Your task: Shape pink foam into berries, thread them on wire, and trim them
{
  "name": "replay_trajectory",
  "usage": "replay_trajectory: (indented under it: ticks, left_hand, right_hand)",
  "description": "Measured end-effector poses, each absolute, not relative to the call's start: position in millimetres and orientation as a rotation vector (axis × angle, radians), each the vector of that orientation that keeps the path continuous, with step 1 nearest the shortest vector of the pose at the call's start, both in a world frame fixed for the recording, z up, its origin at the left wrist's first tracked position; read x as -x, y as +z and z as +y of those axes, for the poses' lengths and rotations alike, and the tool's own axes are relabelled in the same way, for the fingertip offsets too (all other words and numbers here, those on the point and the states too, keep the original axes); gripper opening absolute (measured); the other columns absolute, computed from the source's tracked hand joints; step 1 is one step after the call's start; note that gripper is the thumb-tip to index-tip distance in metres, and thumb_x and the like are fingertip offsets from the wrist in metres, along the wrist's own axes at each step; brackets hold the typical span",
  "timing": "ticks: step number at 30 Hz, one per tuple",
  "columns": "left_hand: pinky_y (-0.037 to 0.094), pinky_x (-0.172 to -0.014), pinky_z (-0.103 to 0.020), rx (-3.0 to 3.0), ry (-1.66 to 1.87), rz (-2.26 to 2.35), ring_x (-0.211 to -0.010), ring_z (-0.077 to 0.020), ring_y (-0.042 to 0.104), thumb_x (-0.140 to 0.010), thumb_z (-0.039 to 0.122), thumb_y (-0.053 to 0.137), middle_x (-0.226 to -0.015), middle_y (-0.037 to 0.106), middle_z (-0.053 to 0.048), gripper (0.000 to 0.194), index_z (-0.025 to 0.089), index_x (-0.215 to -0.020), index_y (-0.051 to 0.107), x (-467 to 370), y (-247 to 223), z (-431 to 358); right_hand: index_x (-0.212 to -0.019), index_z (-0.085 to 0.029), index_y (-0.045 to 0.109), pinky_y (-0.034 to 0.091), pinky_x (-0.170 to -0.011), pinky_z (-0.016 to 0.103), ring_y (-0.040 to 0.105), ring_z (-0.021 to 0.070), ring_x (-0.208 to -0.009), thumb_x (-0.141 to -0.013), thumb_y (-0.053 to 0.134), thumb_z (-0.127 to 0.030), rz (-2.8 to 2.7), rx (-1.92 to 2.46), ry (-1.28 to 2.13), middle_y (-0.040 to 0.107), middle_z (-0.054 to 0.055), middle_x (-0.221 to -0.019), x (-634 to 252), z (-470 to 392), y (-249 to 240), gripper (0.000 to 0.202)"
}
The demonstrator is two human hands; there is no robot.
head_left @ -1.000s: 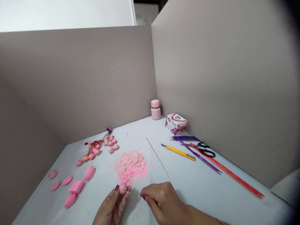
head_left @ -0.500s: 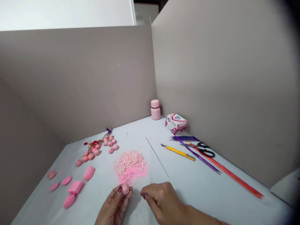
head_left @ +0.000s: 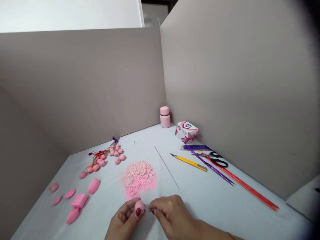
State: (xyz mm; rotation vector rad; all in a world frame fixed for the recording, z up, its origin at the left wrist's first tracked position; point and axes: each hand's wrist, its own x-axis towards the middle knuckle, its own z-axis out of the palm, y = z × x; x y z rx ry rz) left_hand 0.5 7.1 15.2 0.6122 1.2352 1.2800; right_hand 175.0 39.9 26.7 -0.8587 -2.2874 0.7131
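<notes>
My left hand (head_left: 125, 218) is closed around a small pink ball (head_left: 140, 206), the thumb pressed on its near side. Just to the right, my right hand (head_left: 172, 213) pinches a thin wire, most of it hidden by the fingertips; a short bit spans the narrow gap to the ball. Beyond both hands lies a heap of pink shavings (head_left: 139, 176). A long thin metal rod (head_left: 168, 170) rests on the table to the right of the heap.
Pink carved pieces (head_left: 79, 201) lie at left, with stemmed pink balls (head_left: 96, 167) behind them. Rightward are a yellow craft knife (head_left: 188, 162), black-handled scissors (head_left: 218, 162), purple and red strips (head_left: 250, 190) and soap boxes (head_left: 187, 130). A pink flask (head_left: 165, 117) stands in the corner.
My left hand has turned and moved slightly right with the ball, closer to my right hand. Less of the wire shows between them now.
</notes>
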Motion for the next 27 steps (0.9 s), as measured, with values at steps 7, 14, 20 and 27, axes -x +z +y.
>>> replay_trajectory:
  ticks: [7,14,20,27]
  left_hand:
    - [0.045,-0.062,-0.019,-0.636,1.311,1.231,-0.060,-0.0100,0.060,-0.048,0.035,0.082,-0.059,0.070,0.000,0.033,0.016,-0.072,0.071,-2,15,8]
    - [0.043,-0.060,-0.021,-0.710,1.334,1.283,-0.058,-0.0110,0.058,-0.047,0.039,0.082,-0.057,0.067,0.000,0.034,0.015,-0.068,0.070,-6,19,7]
    - [0.041,-0.054,-0.019,-0.755,1.336,1.315,-0.052,-0.0099,0.055,-0.045,0.038,0.082,-0.052,0.066,0.001,0.034,0.015,-0.065,0.070,-10,21,7]
    - [0.043,-0.058,-0.021,-0.768,1.362,1.373,-0.057,-0.0118,0.057,-0.046,0.041,0.081,-0.056,0.067,0.001,0.035,0.016,-0.066,0.069,-3,24,6]
  right_hand:
    - [-0.075,-0.019,0.064,0.037,-0.054,0.018,0.057,0.0117,-0.057,-0.078,0.043,-0.012,-2.188,0.891,0.795,0.064,-0.001,-0.064,-173,39,27,0.023]
    - [-0.074,-0.019,0.065,0.037,-0.054,0.018,0.056,0.0113,-0.055,-0.078,0.043,-0.012,-2.171,0.881,0.827,0.064,-0.001,-0.063,-174,40,28,0.023]
    - [-0.077,-0.019,0.067,0.038,-0.055,0.018,0.057,0.0119,-0.056,-0.077,0.044,-0.013,-2.139,0.886,0.842,0.066,0.000,-0.065,-174,40,26,0.023]
    - [-0.075,-0.019,0.068,0.038,-0.055,0.019,0.058,0.0121,-0.057,-0.076,0.046,-0.013,-2.089,0.918,0.900,0.066,0.000,-0.064,-175,44,29,0.023]
